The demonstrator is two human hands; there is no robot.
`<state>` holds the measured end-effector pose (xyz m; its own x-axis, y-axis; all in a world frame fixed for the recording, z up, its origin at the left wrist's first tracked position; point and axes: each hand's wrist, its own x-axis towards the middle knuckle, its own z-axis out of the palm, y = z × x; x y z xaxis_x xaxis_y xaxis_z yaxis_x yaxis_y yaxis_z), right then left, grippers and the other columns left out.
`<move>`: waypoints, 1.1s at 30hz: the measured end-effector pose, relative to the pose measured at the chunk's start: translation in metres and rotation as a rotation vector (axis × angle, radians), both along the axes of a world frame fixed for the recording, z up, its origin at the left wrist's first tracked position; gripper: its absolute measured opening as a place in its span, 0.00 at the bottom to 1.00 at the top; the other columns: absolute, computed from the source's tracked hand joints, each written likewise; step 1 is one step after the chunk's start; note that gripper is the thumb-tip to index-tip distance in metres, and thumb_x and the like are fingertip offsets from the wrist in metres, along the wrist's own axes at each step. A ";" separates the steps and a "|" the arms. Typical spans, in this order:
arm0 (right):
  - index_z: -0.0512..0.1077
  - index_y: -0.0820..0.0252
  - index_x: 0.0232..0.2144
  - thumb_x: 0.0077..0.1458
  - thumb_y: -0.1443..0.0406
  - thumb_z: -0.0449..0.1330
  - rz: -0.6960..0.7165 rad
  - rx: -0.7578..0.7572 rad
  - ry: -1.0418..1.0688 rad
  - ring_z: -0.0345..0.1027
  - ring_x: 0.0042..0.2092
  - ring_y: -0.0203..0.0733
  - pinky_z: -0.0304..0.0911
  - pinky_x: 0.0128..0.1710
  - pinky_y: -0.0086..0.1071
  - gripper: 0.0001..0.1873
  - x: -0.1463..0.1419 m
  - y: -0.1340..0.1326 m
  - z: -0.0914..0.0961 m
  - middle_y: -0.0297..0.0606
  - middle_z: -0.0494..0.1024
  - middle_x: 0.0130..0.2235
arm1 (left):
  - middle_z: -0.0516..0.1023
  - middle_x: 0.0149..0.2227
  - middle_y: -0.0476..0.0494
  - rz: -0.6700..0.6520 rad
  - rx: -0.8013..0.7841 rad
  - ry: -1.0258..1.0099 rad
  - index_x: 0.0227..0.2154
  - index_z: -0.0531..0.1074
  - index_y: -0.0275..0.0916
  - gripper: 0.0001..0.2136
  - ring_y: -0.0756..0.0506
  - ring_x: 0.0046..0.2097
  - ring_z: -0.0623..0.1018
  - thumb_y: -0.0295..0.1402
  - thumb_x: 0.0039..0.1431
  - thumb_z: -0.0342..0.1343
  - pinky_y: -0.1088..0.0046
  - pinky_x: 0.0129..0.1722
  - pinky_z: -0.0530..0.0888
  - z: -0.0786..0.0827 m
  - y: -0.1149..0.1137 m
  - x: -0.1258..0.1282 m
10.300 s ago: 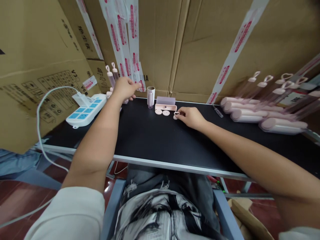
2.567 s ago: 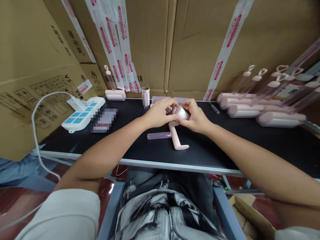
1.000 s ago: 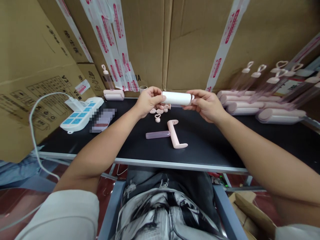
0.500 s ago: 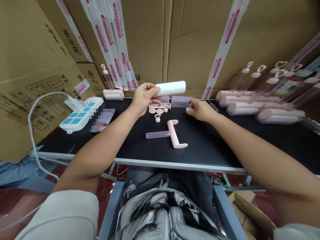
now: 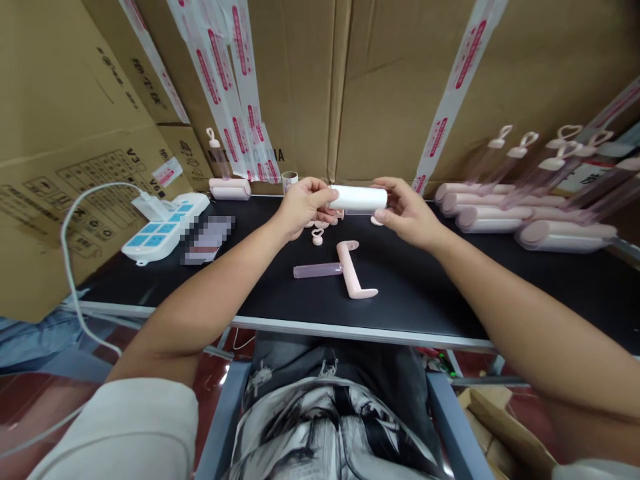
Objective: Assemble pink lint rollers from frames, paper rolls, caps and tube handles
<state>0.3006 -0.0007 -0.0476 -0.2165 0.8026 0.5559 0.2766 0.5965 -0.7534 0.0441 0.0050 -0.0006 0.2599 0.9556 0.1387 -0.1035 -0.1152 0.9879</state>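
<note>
A white sticky-paper lint roll [image 5: 359,198] is held level above the far part of the black table. My left hand [image 5: 311,203] grips its left end between thumb and fingers. Around the right end curl the thumb and fingers of my right hand [image 5: 404,207]. A small pale pink disc [image 5: 376,221] shows just below my right thumb; whether it is touched I cannot tell. Beneath my left hand, small pink parts are partly hidden, with a heart-loop cap [image 5: 317,237] nearer me. A pink roller frame [image 5: 352,270] with a clear purplish handle tube [image 5: 318,270] lies closer still.
Several pink lint rollers [image 5: 500,217] with upright handles stand at the right, and one more [image 5: 229,189] at the back left. A white power strip [image 5: 165,230] and a blurred flat item [image 5: 207,240] lie left. Behind my left hand stands another roll [image 5: 289,180]. Cardboard boxes [image 5: 300,80] wall the back.
The white roll has come lower and slightly right in my left hand. My right hand has risen from the table by the pink disc to the roll's right end.
</note>
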 end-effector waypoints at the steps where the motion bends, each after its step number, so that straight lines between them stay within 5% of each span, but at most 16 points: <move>1: 0.70 0.52 0.57 0.51 0.46 0.74 0.037 -0.024 0.040 0.76 0.50 0.50 0.75 0.48 0.42 0.37 -0.005 -0.004 0.001 0.42 0.78 0.54 | 0.75 0.25 0.54 -0.021 -0.012 0.001 0.35 0.66 0.38 0.11 0.51 0.24 0.81 0.28 0.63 0.66 0.76 0.26 0.79 0.000 -0.002 0.003; 6: 0.67 0.49 0.51 0.46 0.45 0.77 -0.002 -0.096 0.278 0.76 0.35 0.41 0.77 0.34 0.37 0.37 -0.011 -0.005 0.004 0.33 0.76 0.43 | 0.77 0.27 0.53 -0.042 -0.002 -0.002 0.38 0.68 0.37 0.15 0.50 0.29 0.83 0.34 0.62 0.71 0.75 0.29 0.81 0.003 -0.001 0.014; 11: 0.67 0.48 0.50 0.52 0.44 0.72 -0.215 -0.053 0.286 0.78 0.37 0.45 0.77 0.33 0.39 0.31 0.013 0.015 0.007 0.38 0.78 0.45 | 0.78 0.30 0.50 -0.034 0.071 0.131 0.39 0.69 0.38 0.13 0.49 0.32 0.82 0.35 0.63 0.69 0.73 0.31 0.79 0.003 0.009 0.017; 17: 0.65 0.52 0.60 0.60 0.49 0.64 -0.630 0.006 0.092 0.81 0.40 0.54 0.77 0.34 0.47 0.31 0.052 0.042 0.001 0.47 0.80 0.48 | 0.84 0.41 0.41 -0.026 0.597 0.984 0.37 0.77 0.37 0.10 0.41 0.44 0.83 0.33 0.55 0.71 0.63 0.45 0.78 -0.004 0.022 0.043; 21: 0.64 0.58 0.62 0.56 0.54 0.67 -0.872 0.055 -0.171 0.80 0.49 0.59 0.75 0.50 0.52 0.35 0.071 0.044 0.001 0.52 0.81 0.51 | 0.85 0.47 0.34 -0.182 0.641 1.419 0.42 0.82 0.36 0.10 0.34 0.51 0.84 0.33 0.58 0.68 0.60 0.48 0.77 -0.003 0.028 0.076; 27: 0.66 0.63 0.67 0.53 0.60 0.67 -0.845 -0.016 -0.404 0.76 0.56 0.62 0.69 0.59 0.54 0.40 0.074 0.050 -0.006 0.55 0.81 0.54 | 0.85 0.49 0.28 -0.306 0.661 1.542 0.46 0.84 0.33 0.13 0.32 0.53 0.83 0.36 0.61 0.68 0.58 0.48 0.77 -0.006 0.044 0.104; 33: 0.60 0.63 0.71 0.54 0.60 0.68 -0.815 -0.072 -0.408 0.78 0.53 0.62 0.69 0.58 0.56 0.45 0.065 0.058 -0.018 0.54 0.82 0.52 | 0.85 0.45 0.30 -0.213 0.633 1.449 0.40 0.83 0.36 0.12 0.32 0.50 0.83 0.40 0.61 0.67 0.57 0.50 0.75 -0.013 0.053 0.100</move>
